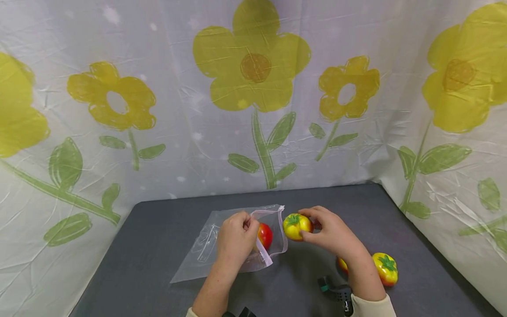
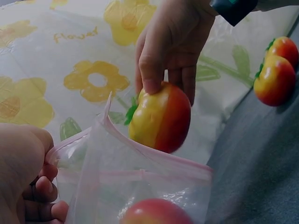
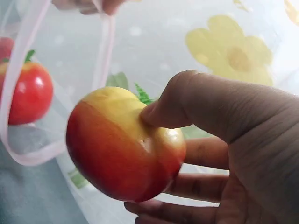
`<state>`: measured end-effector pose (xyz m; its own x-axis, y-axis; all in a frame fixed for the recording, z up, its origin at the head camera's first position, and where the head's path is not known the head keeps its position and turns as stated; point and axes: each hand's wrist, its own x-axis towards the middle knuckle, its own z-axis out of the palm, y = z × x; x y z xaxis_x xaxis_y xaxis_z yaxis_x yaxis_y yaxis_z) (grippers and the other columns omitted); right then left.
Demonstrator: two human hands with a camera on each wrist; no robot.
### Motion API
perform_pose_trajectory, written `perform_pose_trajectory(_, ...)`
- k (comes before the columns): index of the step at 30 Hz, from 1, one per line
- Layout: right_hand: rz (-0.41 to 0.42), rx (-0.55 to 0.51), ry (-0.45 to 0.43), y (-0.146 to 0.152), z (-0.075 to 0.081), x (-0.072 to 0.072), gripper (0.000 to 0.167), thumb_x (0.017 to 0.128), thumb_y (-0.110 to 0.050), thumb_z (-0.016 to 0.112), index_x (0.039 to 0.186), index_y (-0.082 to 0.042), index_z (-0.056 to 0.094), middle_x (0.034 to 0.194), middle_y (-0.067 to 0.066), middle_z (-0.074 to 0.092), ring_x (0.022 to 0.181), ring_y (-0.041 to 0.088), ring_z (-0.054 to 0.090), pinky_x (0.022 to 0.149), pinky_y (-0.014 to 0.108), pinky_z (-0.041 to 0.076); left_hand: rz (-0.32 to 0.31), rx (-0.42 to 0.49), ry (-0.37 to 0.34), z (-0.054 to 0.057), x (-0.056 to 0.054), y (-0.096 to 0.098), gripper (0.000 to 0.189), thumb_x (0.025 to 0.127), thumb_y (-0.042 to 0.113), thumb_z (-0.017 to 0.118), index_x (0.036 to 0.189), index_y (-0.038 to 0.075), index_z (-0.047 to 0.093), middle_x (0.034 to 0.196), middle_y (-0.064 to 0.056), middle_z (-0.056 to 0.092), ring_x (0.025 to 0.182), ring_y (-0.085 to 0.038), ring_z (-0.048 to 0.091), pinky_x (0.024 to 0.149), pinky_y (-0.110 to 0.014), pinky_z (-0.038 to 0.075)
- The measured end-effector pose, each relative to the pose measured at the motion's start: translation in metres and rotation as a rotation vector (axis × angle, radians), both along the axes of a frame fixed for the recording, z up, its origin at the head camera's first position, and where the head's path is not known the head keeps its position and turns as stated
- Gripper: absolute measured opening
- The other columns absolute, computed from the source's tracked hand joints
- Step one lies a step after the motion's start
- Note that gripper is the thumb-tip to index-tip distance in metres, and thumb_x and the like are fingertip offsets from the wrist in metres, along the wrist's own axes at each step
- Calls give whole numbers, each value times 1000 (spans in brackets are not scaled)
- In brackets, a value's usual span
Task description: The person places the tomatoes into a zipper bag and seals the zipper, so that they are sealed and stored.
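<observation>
A clear zip-top bag [image 1: 200,253] with a pink-white zip strip lies on the table, its mouth gaping to the right. My left hand [image 1: 235,237] pinches the upper edge of that mouth. Inside the bag sits a red toy tomato [image 1: 266,236]; the right wrist view shows part of another red one [image 3: 5,47] behind it. My right hand [image 1: 330,229] grips a yellow-and-red toy tomato [image 1: 295,227] with a green leafy top, thumb on one side and fingers on the other. This tomato is just outside the bag's opening, at the right of the zip strip.
Two more yellow-and-red toy tomatoes [image 2: 275,80] rest on the dark grey table [image 1: 158,237], near my right forearm, which partly hides one in the head view. A whitish sheet printed with yellow flowers [image 1: 253,66] hangs behind and at both sides of the table.
</observation>
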<state>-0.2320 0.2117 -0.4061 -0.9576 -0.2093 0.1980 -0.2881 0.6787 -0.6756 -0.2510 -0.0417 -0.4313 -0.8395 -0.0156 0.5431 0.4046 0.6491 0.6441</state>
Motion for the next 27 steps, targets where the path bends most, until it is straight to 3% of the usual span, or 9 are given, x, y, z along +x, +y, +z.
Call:
perform_pose_trajectory(9, 38, 57, 6, -19, -6, -3, 47, 85, -24, 82, 126, -4, 69, 110, 2, 68, 72, 14, 56, 62, 29, 50, -9, 13, -6, 0, 1, 1, 31, 88, 14, 67, 62, 17, 51, 57, 6, 40, 51, -11, 38, 46, -25, 33)
perform_pose_trajectory(22, 109, 95, 30, -38, -15, -6, 45, 86, -18, 80, 125, 0, 69, 113, 7, 64, 72, 11, 54, 67, 27, 52, -46, 0, 3, 0, 3, 3, 28, 89, 17, 69, 65, 18, 54, 60, 7, 42, 53, -11, 41, 48, -24, 38)
perform_pose_trajectory(27, 135, 99, 20, -44, -17, -5, 44, 89, -17, 79, 129, -3, 68, 103, 6, 52, 74, 13, 51, 67, 26, 50, -60, -5, 41, -1, 1, 3, 27, 89, 16, 67, 65, 18, 54, 60, 8, 41, 52, -9, 40, 47, -25, 35)
